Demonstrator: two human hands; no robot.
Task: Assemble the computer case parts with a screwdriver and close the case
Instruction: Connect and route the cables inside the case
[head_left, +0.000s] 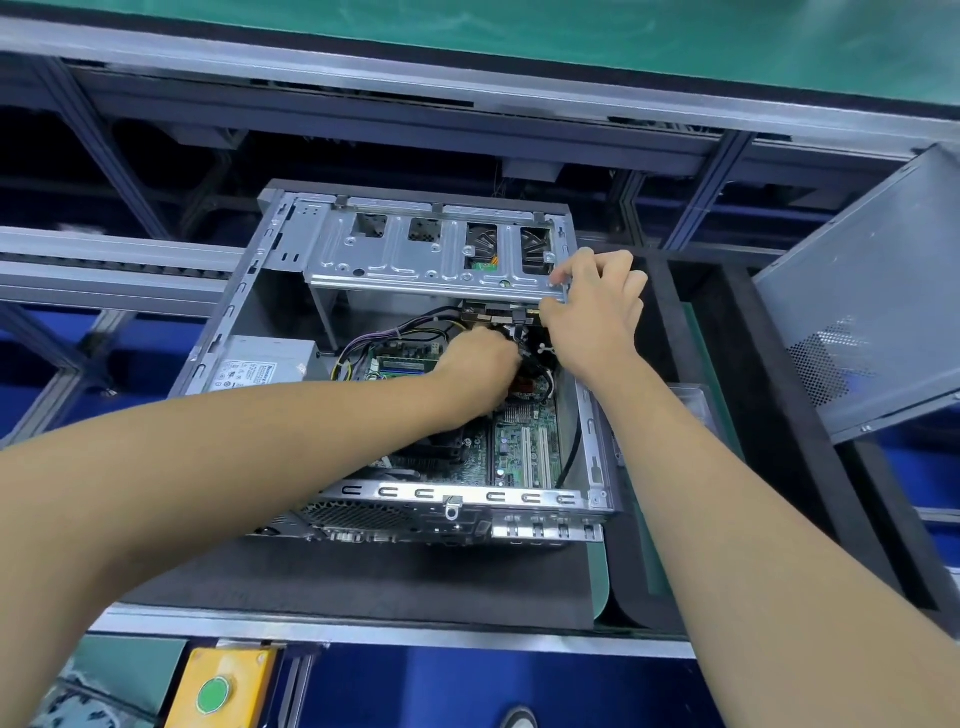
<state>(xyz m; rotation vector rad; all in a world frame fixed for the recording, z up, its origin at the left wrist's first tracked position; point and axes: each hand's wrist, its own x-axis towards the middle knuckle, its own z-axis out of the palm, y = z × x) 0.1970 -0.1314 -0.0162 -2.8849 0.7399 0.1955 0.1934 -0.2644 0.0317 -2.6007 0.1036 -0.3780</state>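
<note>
Lying on its side on a dark mat (363, 582), the open computer case (592, 436) sits at the middle of the bench with its inside facing up. Both bare arms reach into the case. Inside it, the left hand (480, 371) is pushed down among the black cables (530, 358) over the motherboard (524, 447), just below the drive cage (431, 254); its fingers are hidden in the bundle, so I cannot tell whether they grip anything. At the right end of the drive cage, the right hand (592, 306) has its fingers curled, pinching the cage's front edge between thumb and fingertips. Left of the motherboard, inside the case, lies the grey power supply (265, 366). To the right of the case, well apart from it, the detached side panel (872, 306) leans tilted. Below the case, at the near edge of the bench, is a yellow box with a green button (214, 695)
</note>
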